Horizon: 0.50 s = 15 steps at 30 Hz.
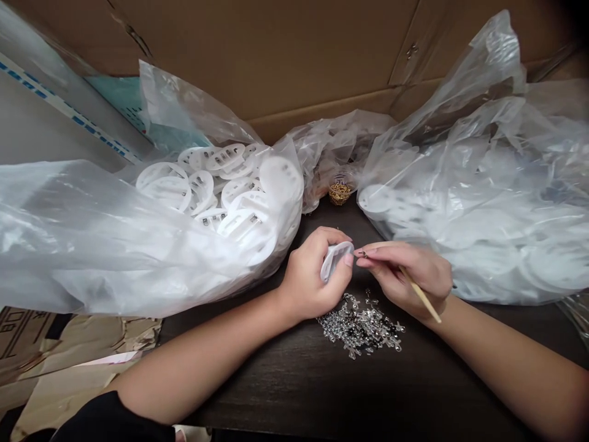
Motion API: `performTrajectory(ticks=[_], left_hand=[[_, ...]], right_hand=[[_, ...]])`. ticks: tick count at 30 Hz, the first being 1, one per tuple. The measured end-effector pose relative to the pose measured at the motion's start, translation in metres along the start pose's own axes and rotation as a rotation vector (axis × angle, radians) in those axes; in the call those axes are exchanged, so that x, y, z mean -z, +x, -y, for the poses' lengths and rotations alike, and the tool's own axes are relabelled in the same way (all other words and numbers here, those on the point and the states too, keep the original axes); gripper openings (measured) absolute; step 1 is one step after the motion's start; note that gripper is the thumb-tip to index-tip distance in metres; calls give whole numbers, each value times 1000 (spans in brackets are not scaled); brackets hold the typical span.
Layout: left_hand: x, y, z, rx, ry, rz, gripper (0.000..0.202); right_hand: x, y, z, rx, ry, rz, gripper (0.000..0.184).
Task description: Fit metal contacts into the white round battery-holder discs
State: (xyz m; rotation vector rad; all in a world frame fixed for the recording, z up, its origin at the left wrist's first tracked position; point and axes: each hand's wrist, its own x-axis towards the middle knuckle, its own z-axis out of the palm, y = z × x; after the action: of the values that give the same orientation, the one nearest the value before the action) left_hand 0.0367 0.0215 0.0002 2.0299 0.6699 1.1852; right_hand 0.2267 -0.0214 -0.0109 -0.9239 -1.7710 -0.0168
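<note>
Curled fingers of my left hand (309, 276) hold a white round plastic piece (338, 256), tilted with its edge towards the right hand. My right hand (416, 277) pinches a small dark metal piece (363, 253) close beside that edge; whether they touch, I cannot tell. A thin wooden stick (422, 297) also sits in the right hand, sticking out below the fingers. Under both hands a pile of small silvery metal pieces (363, 328) lies on the dark table (271, 374).
On the left, an open clear plastic bag (92, 245) holds many white round pieces (243, 209) with metal contacts. Another full plastic bag (483, 227) stands right. Small gold-coloured parts (339, 193) lie between them. Cardboard (276, 55) walls the back; cardboard scraps (69, 380) are lower left.
</note>
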Motion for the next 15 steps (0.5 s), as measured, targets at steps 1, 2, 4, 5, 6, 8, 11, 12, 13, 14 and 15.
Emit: performTrajectory(ticks=[1, 2, 4, 5, 6, 8, 11, 12, 13, 14, 15], left_hand=[[0, 0, 2, -73, 19, -7, 22], [0, -1, 4, -135, 39, -12, 24], [0, -1, 8, -208, 72, -16, 26], [0, -1, 9, -218, 81, -21, 26], [1, 0, 10, -223, 88, -27, 26], [2, 0, 11, -218, 108, -31, 24], [3, 1, 12, -169, 156, 0, 16], [3, 1, 12, -135, 173, 24, 13], [2, 2, 13, -94, 194, 54, 10], [2, 3, 14, -52, 219, 89, 9], [1, 3, 15, -10, 249, 126, 11]], right_hand=[[2, 2, 0, 44, -8, 24, 37], [3, 3, -1, 82, -20, 40, 38], [4, 3, -2, 127, -54, 55, 39], [5, 3, -3, 131, -63, 66, 40], [5, 2, -3, 125, -66, 73, 39], [5, 2, -3, 116, -49, 75, 39], [7, 4, 0, 98, -9, 65, 38], [7, 6, 2, 94, 2, 68, 36], [8, 7, 4, 88, 11, 75, 33], [9, 9, 6, 84, 16, 79, 30], [10, 11, 9, 76, 20, 72, 29]])
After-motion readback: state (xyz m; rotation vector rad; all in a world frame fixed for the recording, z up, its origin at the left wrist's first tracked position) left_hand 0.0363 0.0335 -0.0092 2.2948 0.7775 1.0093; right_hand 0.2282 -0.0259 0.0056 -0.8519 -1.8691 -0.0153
